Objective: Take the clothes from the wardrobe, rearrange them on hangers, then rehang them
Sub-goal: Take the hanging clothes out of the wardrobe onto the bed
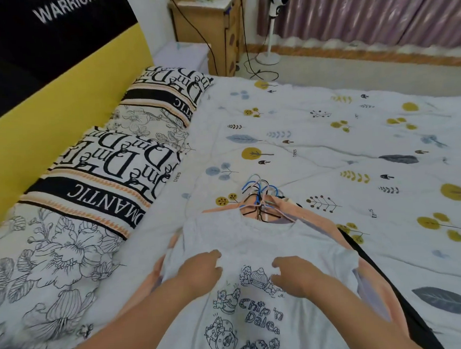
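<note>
A white printed T-shirt (257, 253) is spread atop a clothes pile on the bed (356, 141), hangers (260, 196) bunched at its collar. Left hand (199, 272) and right hand (296, 275) are laid on it, fingers loosely curled, nothing gripped. Patterned pillows (111, 164) lie left of the T-shirt.

Matt cloth T-shirt (257, 242), smooth coated hangers (259, 191), soft cotton quilt (342, 141)

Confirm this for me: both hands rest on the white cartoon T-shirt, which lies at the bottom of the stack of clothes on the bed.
Not quite. In the head view the white cartoon T-shirt lies on top of the stack, over a peach garment and a black one. Both the left hand and right hand do rest on it.
</note>
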### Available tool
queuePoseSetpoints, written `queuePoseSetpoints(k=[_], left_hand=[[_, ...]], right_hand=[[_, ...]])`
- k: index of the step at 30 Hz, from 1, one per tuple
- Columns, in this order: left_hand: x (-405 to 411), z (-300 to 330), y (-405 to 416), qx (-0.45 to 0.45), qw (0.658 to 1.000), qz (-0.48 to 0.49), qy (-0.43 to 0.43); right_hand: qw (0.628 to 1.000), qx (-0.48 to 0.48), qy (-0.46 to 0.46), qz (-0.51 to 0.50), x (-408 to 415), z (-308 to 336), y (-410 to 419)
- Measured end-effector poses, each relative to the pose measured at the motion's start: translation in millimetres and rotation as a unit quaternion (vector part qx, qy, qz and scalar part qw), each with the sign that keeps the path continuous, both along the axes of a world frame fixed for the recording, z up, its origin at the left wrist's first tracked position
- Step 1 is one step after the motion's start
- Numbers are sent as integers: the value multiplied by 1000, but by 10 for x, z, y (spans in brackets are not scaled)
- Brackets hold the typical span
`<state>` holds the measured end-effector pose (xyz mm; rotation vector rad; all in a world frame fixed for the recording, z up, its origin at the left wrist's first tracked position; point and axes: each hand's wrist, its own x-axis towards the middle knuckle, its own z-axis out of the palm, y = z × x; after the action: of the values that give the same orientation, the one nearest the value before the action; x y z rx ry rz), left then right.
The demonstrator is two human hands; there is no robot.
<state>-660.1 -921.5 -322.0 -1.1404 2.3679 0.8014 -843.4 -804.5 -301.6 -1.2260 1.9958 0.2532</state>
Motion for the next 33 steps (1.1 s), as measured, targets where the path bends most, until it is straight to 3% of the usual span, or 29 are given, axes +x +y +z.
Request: queuePoseSetpoints(k=[3,8,12,16,21,28,33], left_hand=[[209,395,178,-21,999,-30,20],[852,973,490,-17,994,-105,-39],[1405,1435,660,-33,992,-99,-72],[1811,1847,921,-68,993,-87,-45],[2270,2209,1276,-75,997,-34,-11],[2963,2359,1814,-110,989,83,-45],[3409,2278,2432,-85,979,169,-74]], right_hand=[[1000,-19,-3,1,302,324,248],[999,-24,13,20,773,878,738],[999,-20,38,31,1074,1280,1081],[996,-32,50,60,1357,1571,1278],[990,-47,72,112,1590,1813,1299],[968,-66,74,230,1927,1933,1289],[940,-71,64,328,2258,1974,1361]])
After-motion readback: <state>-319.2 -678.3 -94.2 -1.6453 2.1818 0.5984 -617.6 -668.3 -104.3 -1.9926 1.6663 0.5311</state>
